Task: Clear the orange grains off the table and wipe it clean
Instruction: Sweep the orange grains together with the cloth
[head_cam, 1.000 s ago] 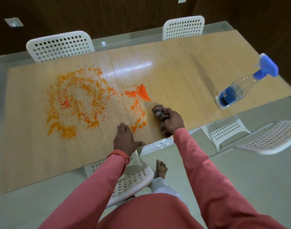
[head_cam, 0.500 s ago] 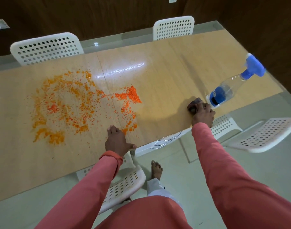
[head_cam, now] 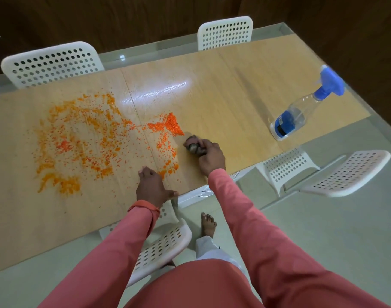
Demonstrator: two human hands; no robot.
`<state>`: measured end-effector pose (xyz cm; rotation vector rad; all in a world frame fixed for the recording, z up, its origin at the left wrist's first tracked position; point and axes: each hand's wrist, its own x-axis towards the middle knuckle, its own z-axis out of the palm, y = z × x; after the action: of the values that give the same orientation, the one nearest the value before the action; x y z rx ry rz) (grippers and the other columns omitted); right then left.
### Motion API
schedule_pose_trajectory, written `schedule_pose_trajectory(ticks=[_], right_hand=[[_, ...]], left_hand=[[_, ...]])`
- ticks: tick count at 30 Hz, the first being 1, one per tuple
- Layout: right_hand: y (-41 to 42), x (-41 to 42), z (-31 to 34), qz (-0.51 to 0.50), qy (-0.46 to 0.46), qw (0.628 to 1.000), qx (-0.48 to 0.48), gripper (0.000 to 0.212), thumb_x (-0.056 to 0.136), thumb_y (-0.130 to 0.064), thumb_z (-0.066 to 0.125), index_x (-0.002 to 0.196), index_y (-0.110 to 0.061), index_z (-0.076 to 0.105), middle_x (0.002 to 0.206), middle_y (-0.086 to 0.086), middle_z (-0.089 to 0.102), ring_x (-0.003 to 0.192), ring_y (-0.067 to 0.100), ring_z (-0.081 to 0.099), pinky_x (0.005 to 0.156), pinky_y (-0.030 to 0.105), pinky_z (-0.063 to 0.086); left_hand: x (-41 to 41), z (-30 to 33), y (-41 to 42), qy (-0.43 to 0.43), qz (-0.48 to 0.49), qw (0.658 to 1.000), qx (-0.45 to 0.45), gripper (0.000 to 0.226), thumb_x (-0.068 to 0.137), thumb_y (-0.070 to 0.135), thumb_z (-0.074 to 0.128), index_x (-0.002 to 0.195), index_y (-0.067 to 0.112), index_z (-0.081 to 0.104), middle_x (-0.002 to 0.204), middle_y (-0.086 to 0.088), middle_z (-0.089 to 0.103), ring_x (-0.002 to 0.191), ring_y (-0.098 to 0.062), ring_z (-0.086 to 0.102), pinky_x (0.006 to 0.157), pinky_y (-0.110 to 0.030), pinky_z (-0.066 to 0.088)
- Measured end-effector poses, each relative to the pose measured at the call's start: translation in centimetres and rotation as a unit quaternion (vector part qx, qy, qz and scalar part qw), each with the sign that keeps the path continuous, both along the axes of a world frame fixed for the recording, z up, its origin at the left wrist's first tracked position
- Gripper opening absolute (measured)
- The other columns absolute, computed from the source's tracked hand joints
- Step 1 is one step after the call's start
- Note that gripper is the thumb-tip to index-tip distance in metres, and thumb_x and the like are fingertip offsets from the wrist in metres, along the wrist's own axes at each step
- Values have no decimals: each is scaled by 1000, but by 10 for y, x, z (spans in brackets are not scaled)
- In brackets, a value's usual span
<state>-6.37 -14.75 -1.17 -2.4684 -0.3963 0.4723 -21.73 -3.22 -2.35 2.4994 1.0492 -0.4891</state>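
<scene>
Spreading across the left half of the wooden table (head_cam: 223, 85), orange grains (head_cam: 78, 138) are seen scattered in a loose ring, with denser clumps along the ring's near edge. A smaller, tighter heap of grains (head_cam: 173, 126) is gathered just right of the table's centre seam, and a thin trail of them is strung from it toward the near edge. The left hand (head_cam: 153, 187) is laid on the tabletop at the near edge, fingers held together and pointed away from the body, thumb spread to the right; nothing is held in it, and the end of the grain trail lies just beside its fingertips. The right hand (head_cam: 210, 156) is curled around a crumpled dark cloth (head_cam: 193, 146), which is pressed to the table just beside the tight heap, on its right and near side. Both arms are covered by salmon-pink sleeves. Farther right, well apart from the hands, a clear spray bottle (head_cam: 299, 114) with a blue trigger head and blue label is stood near the table's right end. White perforated chairs (head_cam: 52, 63) are placed behind the table, below its near edge and to the right. A bare foot (head_cam: 209, 223) is visible on the pale floor.
</scene>
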Motion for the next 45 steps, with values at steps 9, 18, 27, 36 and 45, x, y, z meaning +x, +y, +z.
schedule_pose_trajectory(ticks=[9, 18, 27, 36, 45], right_hand=[[-17, -13, -9, -39, -59, 980, -186, 42, 98, -11, 35, 139, -17, 41, 141, 21, 41, 122, 41, 42, 94, 52, 48], [40, -39, 10, -58, 6, 998, 3, 46, 94, -17, 51, 140, -21, 48, 128, 15, 56, 110, 37, 60, 93, 41, 49], [70, -94, -2, -23, -7, 994, -111, 50, 88, -19, 58, 136, -15, 44, 144, 19, 34, 109, 41, 60, 89, 40, 49], [111, -89, 17, -79, 82, 990, 81, 39, 86, -9, 56, 124, -8, 49, 121, 22, 58, 108, 41, 60, 91, 40, 49], [103, -137, 4, -50, 105, 992, -52, 56, 89, -19, 60, 136, -6, 32, 140, 19, 31, 109, 46, 57, 86, 42, 46]], left_hand=[[-11, -8, 2, -56, 10, 998, -11, 123, 65, 62, 78, 148, -7, 20, 160, -17, 9, 149, -31, 7, 116, -38, 26], [-38, -11, 29, -129, -38, 991, -24, 84, 80, 54, 70, 142, 4, 43, 154, -7, 32, 142, -22, 30, 114, -35, 30], [-101, -25, 73, -184, -50, 979, 71, 29, 90, 18, 59, 116, 9, 67, 118, -6, 63, 110, -24, 50, 93, -35, 47], [-123, -24, 87, -202, -16, 979, 39, 26, 89, 9, 61, 114, 4, 68, 114, -9, 63, 101, -27, 59, 85, -35, 49], [-126, -25, 84, -204, 27, 978, 25, 26, 93, 14, 56, 114, 10, 72, 129, -2, 63, 113, -21, 60, 98, -29, 45]])
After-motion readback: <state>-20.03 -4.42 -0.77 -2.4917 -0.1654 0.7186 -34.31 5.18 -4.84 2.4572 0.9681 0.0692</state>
